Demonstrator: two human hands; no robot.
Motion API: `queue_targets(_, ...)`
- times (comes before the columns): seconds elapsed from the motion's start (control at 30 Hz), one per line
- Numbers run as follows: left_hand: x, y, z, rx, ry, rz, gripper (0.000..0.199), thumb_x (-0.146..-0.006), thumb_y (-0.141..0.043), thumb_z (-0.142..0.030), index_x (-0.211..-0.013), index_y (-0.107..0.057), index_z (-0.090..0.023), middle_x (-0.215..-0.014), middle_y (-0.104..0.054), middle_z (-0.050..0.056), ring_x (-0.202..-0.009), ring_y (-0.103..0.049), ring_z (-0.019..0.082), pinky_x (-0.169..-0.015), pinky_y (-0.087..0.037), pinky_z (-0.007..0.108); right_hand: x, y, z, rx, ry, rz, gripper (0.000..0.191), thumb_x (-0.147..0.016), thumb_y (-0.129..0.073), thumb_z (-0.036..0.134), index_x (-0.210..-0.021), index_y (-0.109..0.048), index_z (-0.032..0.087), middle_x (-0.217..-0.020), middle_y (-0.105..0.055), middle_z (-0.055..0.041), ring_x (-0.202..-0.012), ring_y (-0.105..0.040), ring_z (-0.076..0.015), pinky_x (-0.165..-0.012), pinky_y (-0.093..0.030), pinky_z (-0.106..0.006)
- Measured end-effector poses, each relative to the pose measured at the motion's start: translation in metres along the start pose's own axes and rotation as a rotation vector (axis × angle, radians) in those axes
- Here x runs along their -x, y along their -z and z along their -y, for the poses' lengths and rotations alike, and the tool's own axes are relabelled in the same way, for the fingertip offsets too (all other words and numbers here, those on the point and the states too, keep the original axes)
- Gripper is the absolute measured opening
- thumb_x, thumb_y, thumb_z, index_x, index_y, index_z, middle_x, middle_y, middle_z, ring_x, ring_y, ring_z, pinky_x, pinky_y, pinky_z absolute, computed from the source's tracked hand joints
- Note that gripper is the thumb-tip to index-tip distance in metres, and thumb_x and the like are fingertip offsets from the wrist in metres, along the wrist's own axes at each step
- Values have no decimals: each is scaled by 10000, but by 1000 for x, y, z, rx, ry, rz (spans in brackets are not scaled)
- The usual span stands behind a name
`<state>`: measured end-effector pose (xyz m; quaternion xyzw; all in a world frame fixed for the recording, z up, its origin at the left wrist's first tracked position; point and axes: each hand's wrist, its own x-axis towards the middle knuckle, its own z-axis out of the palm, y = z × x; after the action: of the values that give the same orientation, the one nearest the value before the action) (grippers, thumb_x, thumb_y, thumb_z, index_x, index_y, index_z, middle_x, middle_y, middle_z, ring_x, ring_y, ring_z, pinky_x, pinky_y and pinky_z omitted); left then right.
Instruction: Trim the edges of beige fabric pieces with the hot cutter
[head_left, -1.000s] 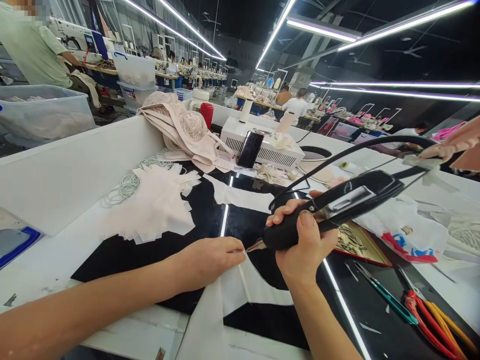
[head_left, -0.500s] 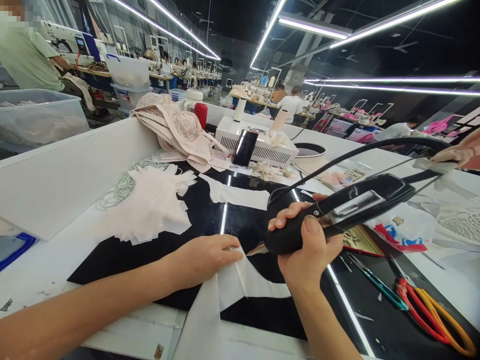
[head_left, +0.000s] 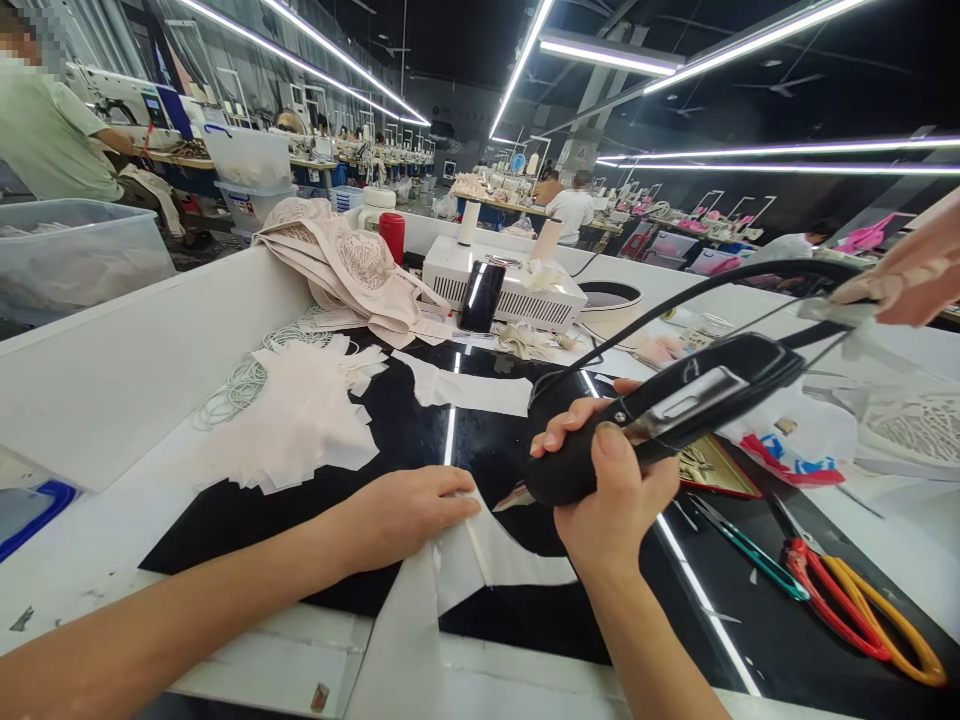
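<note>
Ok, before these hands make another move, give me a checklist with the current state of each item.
1. Left hand on the white fabric: ok, its fingers are at the upper tip.
2. Right hand around the black corded tool: ok, thumb and fingers wrap it.
3. Tool tip apart from the left fingers: ok, a gap shows.
4. Red-and-orange scissors away from both hands: ok, lying off to the right.
5. Tool switched on: cannot tell.
6. Fabric flat under the left palm: cannot tell, hidden.
</note>
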<state>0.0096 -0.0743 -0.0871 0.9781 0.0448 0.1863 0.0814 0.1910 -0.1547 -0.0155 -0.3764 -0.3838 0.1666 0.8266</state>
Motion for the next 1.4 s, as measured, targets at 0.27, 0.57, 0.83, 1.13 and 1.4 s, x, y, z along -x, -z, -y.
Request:
queue_targets(0.27, -14, 8, -20, 47, -30, -11, 292, -1006, -498, -18, -1212, -684, -108, -1164, -714, 121, -1057, -700, 225, -948, -636, 340, 4, 13, 13, -5, 12, -11, 386, -819, -795, 314, -1148, -599, 264, -769, -642, 57, -552, -618, -131, -506, -561, -281)
queue_targets(0.57, -9, 0, -24, 56, -6, -20, 242, -1041, -520, -71, -1173, -717, -120, -1142, -705, 109, -1013, -686, 219, -882, -648, 334, 4, 9, 7, -30, -6, -14, 409, -807, -817, 335, -1142, -597, 256, -775, -656, 57, -544, -616, -130, -506, -561, -286)
queue_targets(0.83, -8, -3, -23, 81, 6, -34, 233, -1031, -530, -62, -1153, -719, -124, -1159, -704, 102, -1008, -691, 211, -889, -645, 330, 8, 5, 1, -33, -1, 19, 418, -820, -834, 348, -1150, -594, 252, -765, -668, 57, -556, -619, -130, -526, -562, -283)
queue_targets(1.13, -4, -3, -23, 32, -19, -32, 295, -999, -531, -31, -1200, -699, -166, -1184, -688, 91, -1020, -685, 212, -882, -635, 326, 9, 9, 4, -10, -2, 22, 393, -848, -819, 332, -1165, -601, 249, -788, -670, 52, -557, -628, -128, -531, -576, -290)
queue_targets(1.4, -4, -3, -24, -10, -30, -36, 285, -1023, -515, -54, -1206, -689, -186, -1188, -684, 89, -1029, -686, 211, -879, -624, 318, 12, 15, 10, -33, 18, 24, 390, -848, -809, 323, -1174, -608, 254, -798, -664, 49, -562, -636, -129, -517, -578, -282)
